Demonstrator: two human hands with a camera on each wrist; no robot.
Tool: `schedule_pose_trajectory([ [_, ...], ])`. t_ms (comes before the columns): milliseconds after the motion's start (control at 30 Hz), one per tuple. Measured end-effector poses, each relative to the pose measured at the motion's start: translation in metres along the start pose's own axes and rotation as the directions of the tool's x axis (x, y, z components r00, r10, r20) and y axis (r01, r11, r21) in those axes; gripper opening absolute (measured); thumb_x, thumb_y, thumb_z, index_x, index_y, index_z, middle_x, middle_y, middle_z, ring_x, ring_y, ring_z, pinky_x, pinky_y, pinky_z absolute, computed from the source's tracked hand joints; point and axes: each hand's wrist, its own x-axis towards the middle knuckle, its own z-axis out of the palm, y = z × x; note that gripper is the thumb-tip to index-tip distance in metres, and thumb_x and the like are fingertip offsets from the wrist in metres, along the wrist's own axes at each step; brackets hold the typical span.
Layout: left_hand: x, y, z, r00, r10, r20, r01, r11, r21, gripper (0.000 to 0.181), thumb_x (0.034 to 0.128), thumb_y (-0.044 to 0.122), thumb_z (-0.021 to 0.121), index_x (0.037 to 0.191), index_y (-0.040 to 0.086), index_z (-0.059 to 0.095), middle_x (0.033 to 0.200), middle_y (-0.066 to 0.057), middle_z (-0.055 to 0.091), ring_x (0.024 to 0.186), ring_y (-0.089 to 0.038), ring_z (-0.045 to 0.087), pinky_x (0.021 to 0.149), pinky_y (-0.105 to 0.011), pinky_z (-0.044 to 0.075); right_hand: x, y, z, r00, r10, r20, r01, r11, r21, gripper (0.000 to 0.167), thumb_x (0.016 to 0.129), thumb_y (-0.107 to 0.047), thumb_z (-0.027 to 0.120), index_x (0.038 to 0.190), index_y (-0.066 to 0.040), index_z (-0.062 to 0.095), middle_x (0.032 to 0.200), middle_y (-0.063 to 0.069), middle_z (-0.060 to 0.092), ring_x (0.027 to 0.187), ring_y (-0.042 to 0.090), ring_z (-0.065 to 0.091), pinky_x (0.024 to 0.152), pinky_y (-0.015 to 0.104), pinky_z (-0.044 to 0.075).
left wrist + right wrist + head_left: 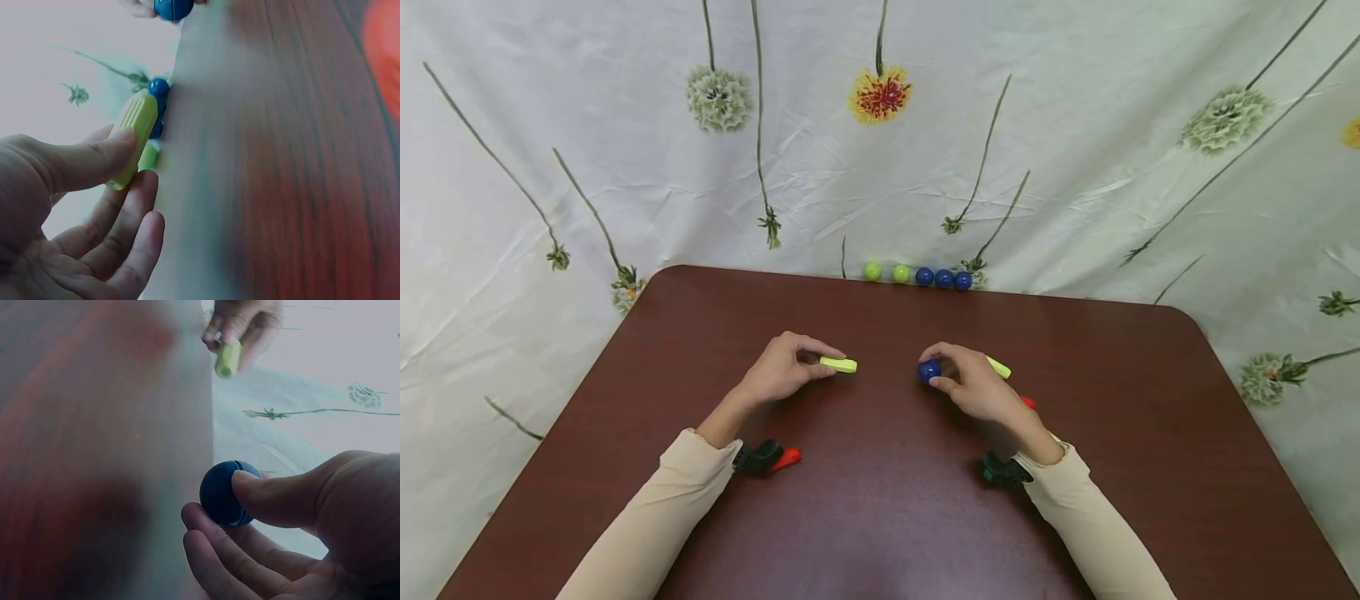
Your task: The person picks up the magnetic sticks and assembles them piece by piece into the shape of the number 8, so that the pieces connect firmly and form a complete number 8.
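Observation:
Between thumb and fingers of my left hand [782,367] is a short yellow stick [838,365], pinched near one end; the left wrist view shows grooves along its side. Facing it, my right hand [977,387] pinches a blue ball [928,371] with thumb and fingertips. In the right wrist view the ball [219,495] has a thin seam line around it. A gap separates the ball from the stick, which points toward it.
Two green balls [901,273] and three blue balls [943,278] line the far edge of the brown table [865,517]. One yellow stick [999,367] and a red piece [1027,402] lie partly hidden behind my right hand. Another red piece [786,458] lies by my left wrist.

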Motion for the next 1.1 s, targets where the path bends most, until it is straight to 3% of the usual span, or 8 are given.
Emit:
schedule_pose_trajectory([
  [467,0.011,0.026,0.031,0.999,-0.027,0.021,0.027,0.999,-0.029,0.019,0.0843,0.005,0.079,0.103,0.008,0.080,0.094,-0.010,0.076,0.065,-0.011,0.059,0.058,-0.025,0.044,0.001,0.000,0.014,1.000,0.001,-0.022,-0.002,1.000,-0.026,0.026,0.095,-0.003,0.067,0.119,-0.011,0.064,0.117,0.011,0.068,0.099,0.024,0.070,0.088,0.044,0.054],
  [667,0.015,0.033,0.044,0.998,-0.054,-0.008,0.054,0.998,-0.022,0.018,0.0841,0.006,0.080,0.102,0.008,0.080,0.107,-0.014,0.075,0.080,-0.015,0.073,0.064,-0.025,0.051,0.000,0.000,0.013,1.000,0.014,-0.024,-0.015,0.999,-0.046,0.025,0.095,-0.003,0.067,0.119,-0.010,0.064,0.117,0.010,0.068,0.099,0.025,0.069,0.088,0.044,0.054],
  [867,0.020,0.043,0.056,0.997,-0.071,-0.030,0.070,0.997,-0.020,0.016,0.0850,0.009,0.079,0.101,0.010,0.081,0.107,-0.013,0.075,0.080,-0.017,0.075,0.066,-0.028,0.056,-0.001,0.000,0.012,0.999,0.027,-0.020,-0.028,0.998,-0.048,0.025,0.095,-0.003,0.066,0.119,-0.010,0.064,0.116,0.011,0.068,0.098,0.024,0.068,0.087,0.044,0.054],
  [1100,0.021,0.045,0.067,0.994,-0.104,-0.037,0.102,0.994,-0.030,0.015,0.0844,0.009,0.080,0.100,0.011,0.081,0.107,-0.012,0.075,0.081,-0.017,0.075,0.068,-0.029,0.057,-0.002,0.001,0.013,0.999,0.034,-0.023,-0.034,0.999,-0.034,0.024,0.095,-0.002,0.066,0.118,-0.010,0.063,0.115,0.011,0.068,0.098,0.024,0.069,0.088,0.044,0.054],
])
